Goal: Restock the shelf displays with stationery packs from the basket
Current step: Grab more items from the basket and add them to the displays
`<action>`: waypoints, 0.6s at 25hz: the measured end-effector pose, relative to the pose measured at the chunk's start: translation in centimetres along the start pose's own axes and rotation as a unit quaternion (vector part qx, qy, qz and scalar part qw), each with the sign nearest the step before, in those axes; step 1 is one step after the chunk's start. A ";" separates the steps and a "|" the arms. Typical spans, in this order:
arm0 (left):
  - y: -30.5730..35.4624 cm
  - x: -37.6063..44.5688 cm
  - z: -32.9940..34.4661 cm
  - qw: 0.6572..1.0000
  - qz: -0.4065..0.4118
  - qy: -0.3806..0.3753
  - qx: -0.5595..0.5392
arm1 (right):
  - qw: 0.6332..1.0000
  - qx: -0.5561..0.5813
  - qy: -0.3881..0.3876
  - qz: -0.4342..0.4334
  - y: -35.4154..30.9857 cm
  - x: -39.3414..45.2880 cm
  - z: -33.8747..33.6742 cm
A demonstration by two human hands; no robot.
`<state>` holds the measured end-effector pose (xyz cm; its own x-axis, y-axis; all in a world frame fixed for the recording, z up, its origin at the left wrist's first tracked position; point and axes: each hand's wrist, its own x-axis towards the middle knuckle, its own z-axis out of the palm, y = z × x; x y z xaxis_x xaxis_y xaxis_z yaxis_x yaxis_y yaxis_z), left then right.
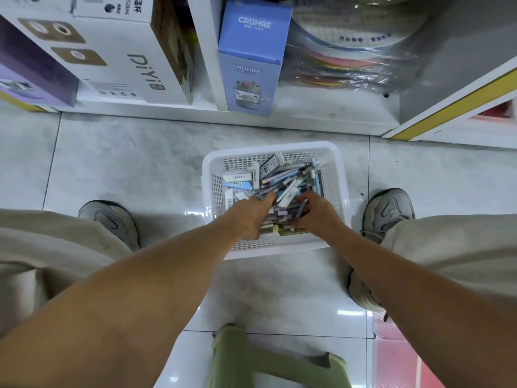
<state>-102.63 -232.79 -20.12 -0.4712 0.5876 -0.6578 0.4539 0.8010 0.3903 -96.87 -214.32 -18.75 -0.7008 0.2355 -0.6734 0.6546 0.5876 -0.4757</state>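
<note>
Stationery packs (279, 180), likely light, stiff and slick, best pinched by their long edges, fill a white basket (340, 175) on the floor, where left hand (250, 217) and right hand (316, 214) curl their fingers into the pile.

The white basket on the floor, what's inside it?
The white basket holds a loose heap of stationery packs: pens and small flat boxes. Both hands, left hand and right hand, reach in and cover the near part; lower layers are hidden.
</note>
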 end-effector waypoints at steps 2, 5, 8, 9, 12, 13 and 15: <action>-0.3 -0.1 -0.6 0.998 0.014 -0.020 -0.053 | 0.999 -0.046 0.025 -0.004 0.5 -0.1 -0.7; -0.3 -0.3 -1.7 0.993 0.019 -0.031 -0.111 | 0.998 -0.066 0.014 0.002 0.7 -0.2 -1.5; -0.1 -0.3 -3.2 0.988 0.009 -0.070 -0.137 | 0.997 -0.079 -0.001 0.005 0.9 -0.2 -1.7; -0.1 -0.3 -3.7 0.986 -0.003 -0.092 -0.141 | 0.997 -0.082 -0.002 0.000 0.9 -0.3 -1.7; -0.1 -0.7 -4.7 0.979 -0.029 -0.129 -0.156 | 0.997 -0.079 0.007 -0.010 1.2 -0.6 -1.9; -0.1 -0.8 -4.8 0.978 -0.029 -0.131 -0.159 | 0.997 -0.080 0.011 -0.010 1.2 -0.6 -2.1; -0.2 -1.1 -4.7 0.975 -0.031 -0.128 -0.176 | 0.996 -0.087 0.010 -0.009 1.1 -0.7 -2.3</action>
<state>-105.79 -233.10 -16.46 -0.2645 0.5256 -0.8086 0.1209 0.8499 0.5129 -96.35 -212.06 -17.50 -0.7188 0.2375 -0.6534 0.5838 0.7165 -0.3818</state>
